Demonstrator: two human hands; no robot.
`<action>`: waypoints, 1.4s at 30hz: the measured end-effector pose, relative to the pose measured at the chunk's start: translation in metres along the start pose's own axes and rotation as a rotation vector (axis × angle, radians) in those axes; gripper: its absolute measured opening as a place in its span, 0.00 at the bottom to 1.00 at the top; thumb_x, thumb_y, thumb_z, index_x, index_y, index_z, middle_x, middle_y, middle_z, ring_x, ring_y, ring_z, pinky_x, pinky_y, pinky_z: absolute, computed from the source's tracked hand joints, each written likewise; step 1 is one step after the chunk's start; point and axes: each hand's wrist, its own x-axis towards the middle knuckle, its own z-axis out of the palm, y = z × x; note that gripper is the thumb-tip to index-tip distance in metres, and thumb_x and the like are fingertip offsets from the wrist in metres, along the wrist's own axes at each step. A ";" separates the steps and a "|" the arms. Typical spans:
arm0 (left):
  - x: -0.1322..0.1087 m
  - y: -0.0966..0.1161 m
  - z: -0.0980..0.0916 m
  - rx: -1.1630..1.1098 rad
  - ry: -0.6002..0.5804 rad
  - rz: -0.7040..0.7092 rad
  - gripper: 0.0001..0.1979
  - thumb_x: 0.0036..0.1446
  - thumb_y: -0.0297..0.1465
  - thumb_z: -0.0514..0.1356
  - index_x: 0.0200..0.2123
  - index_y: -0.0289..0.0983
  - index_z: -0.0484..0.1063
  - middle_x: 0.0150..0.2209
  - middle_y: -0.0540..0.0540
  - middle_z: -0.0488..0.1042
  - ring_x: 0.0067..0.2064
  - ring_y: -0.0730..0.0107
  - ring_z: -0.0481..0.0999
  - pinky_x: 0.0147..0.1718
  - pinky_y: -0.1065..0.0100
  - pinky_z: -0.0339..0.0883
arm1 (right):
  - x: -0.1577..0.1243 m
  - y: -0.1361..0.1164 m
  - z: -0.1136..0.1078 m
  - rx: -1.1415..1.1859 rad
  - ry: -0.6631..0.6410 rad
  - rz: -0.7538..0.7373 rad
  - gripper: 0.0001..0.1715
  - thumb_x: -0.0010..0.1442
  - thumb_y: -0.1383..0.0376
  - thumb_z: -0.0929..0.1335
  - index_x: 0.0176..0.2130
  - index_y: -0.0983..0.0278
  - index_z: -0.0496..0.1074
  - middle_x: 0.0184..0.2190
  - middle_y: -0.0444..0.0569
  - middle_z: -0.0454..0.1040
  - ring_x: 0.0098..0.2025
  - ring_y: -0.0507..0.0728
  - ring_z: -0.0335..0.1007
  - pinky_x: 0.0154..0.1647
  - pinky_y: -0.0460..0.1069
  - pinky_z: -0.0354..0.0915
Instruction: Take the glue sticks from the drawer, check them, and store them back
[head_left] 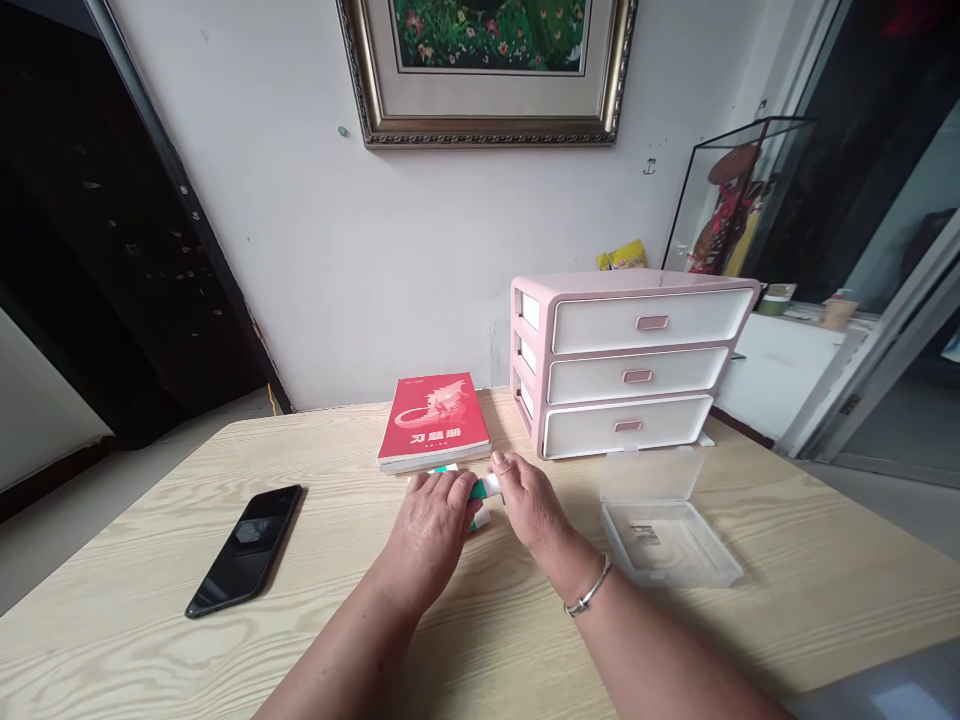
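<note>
Near the middle of the table my left hand (431,535) is closed around a small green-and-white stick-like item (484,488), most of it hidden under the fingers. The thumb and fingers of my right hand (531,505) are closed at its white end; the exact contact is partly hidden. A second green-and-white piece (480,521) shows just below my left fingers. Another one (445,469) peeks out behind that hand, beside the red book (435,415). To the right of my hands lies a clear plastic case (675,545) with its lid raised.
A pink and white three-drawer cabinet (634,375) stands at the back right of the wooden table (337,640). On the left lies a black phone (247,550). The wall (300,250) rises behind the table, with a framed picture (487,130) on it.
</note>
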 end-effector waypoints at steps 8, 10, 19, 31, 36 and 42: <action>0.001 0.014 -0.006 -0.338 -0.212 -0.137 0.14 0.70 0.39 0.49 0.44 0.38 0.68 0.36 0.45 0.75 0.37 0.62 0.74 0.36 0.63 0.64 | 0.002 0.004 0.010 0.176 -0.008 0.098 0.12 0.60 0.65 0.60 0.34 0.61 0.72 0.22 0.41 0.70 0.25 0.52 0.63 0.26 0.45 0.57; 0.003 0.012 -0.013 -0.574 -0.259 -0.193 0.17 0.69 0.43 0.48 0.38 0.38 0.68 0.31 0.48 0.72 0.32 0.68 0.70 0.32 0.67 0.61 | 0.002 0.001 0.009 0.201 -0.010 0.077 0.13 0.59 0.66 0.60 0.34 0.61 0.72 0.18 0.39 0.64 0.21 0.51 0.59 0.22 0.45 0.54; -0.004 -0.005 -0.017 -1.486 -0.574 -0.500 0.22 0.61 0.51 0.57 0.30 0.37 0.62 0.19 0.58 0.55 0.18 0.82 0.46 0.14 0.77 0.41 | -0.013 -0.019 0.003 0.278 -0.051 -0.101 0.14 0.61 0.69 0.58 0.32 0.61 0.70 0.16 0.38 0.66 0.18 0.51 0.65 0.20 0.43 0.59; -0.011 -0.040 -0.024 -1.375 -0.415 -0.528 0.25 0.61 0.53 0.54 0.39 0.35 0.71 0.17 0.58 0.53 0.17 0.78 0.48 0.13 0.75 0.52 | 0.002 -0.011 -0.022 0.160 0.291 -0.160 0.12 0.62 0.67 0.57 0.32 0.60 0.66 0.17 0.38 0.59 0.20 0.52 0.57 0.23 0.46 0.55; -0.012 -0.051 -0.007 -0.598 -0.168 -0.453 0.18 0.63 0.45 0.55 0.45 0.39 0.72 0.37 0.47 0.74 0.36 0.65 0.73 0.35 0.67 0.66 | 0.007 -0.005 -0.017 -0.086 0.157 -0.137 0.15 0.68 0.62 0.56 0.46 0.62 0.67 0.27 0.45 0.73 0.29 0.56 0.68 0.32 0.49 0.61; -0.007 -0.046 0.020 -0.191 -0.204 -0.332 0.17 0.62 0.34 0.53 0.51 0.37 0.73 0.49 0.38 0.74 0.52 0.52 0.72 0.49 0.58 0.65 | 0.010 0.011 -0.016 -0.310 -0.018 -0.154 0.16 0.68 0.64 0.58 0.51 0.64 0.66 0.41 0.54 0.77 0.41 0.59 0.73 0.42 0.51 0.65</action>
